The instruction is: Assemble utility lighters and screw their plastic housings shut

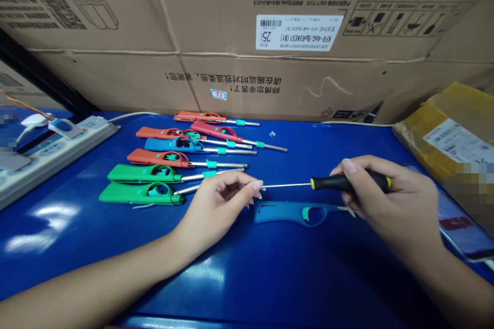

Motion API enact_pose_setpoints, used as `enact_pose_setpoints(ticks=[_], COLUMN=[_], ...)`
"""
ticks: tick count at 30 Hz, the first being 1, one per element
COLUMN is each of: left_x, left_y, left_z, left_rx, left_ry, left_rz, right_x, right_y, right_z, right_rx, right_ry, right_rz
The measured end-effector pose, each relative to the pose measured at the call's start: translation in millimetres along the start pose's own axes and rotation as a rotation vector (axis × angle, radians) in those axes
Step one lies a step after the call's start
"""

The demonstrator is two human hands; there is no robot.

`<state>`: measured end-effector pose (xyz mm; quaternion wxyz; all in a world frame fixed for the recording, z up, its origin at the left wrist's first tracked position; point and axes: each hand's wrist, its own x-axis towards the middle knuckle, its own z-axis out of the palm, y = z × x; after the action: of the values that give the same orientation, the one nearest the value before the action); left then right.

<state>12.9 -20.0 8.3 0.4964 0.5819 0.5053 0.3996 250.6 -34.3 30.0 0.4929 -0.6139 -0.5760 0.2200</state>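
My right hand (382, 200) is closed round the black and yellow handle of a screwdriver (334, 182), its shaft pointing left. At the shaft's tip, the thumb and fingers of my left hand (227, 200) are pinched together; whether a small part is also between them I cannot make out. Just below the screwdriver lies a blue long-neck lighter (285, 212) with a turquoise trigger, its metal neck running partly behind my right fingers. Beyond my left hand, several more lighters lie in a loose row, among them a green one (135, 194) and an orange one (154, 157).
A large cardboard box (216, 25) stands along the back of the blue table (231, 277). To the left is a white power strip (57, 149) with plugs and cables. A phone (463, 231) and a taped carton (436, 118) are on the right.
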Motion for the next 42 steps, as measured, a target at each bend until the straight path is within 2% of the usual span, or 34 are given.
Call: enact_pose_setpoints(ticks=[9,13,14,16,20,23,27,28,31,35,38,42], left_x=[4,7,7,7,2,-2,-6,-6,-8,-9,-8,-8], left_y=[-4,-3,-3,-3,-9,-16,-24,-25,-27,-30,-32,-34], left_z=[0.0,-7.4,-10.0,-14.5,-16.0,-11.8,-7.4,-6.9,-5.8,-3.6,-1.6,-0.2], left_rx=[-0.084,-0.069,-0.041,0.066,0.421,0.544,0.581,0.583,0.589,0.618,0.621,0.623], left_ry=[-0.007,0.011,0.008,-0.034,-0.238,-0.345,-0.373,-0.368,-0.363,-0.374,-0.368,-0.366], left_rz=[0.023,0.076,0.090,0.121,0.315,0.421,0.458,0.457,0.446,0.461,0.464,0.478], right_x=[1,12,15,22,32,37,36,34,22,4,-3,-5], right_y=[-2,9,10,10,-7,-25,-45,-49,-53,-45,-38,-34], right_z=[0,-4,-6,-10,-18,-16,1,8,29,47,50,45], right_rx=[0.044,0.247,0.344,0.481,0.608,0.521,0.324,0.346,0.396,0.360,0.305,0.215], right_ry=[-0.014,-0.115,-0.158,-0.165,-0.059,-0.003,0.149,0.117,0.026,0.038,0.041,-0.054], right_rz=[0.079,0.087,0.080,0.074,-0.024,-0.173,-0.529,-0.595,-0.557,-0.553,-0.558,-0.538])
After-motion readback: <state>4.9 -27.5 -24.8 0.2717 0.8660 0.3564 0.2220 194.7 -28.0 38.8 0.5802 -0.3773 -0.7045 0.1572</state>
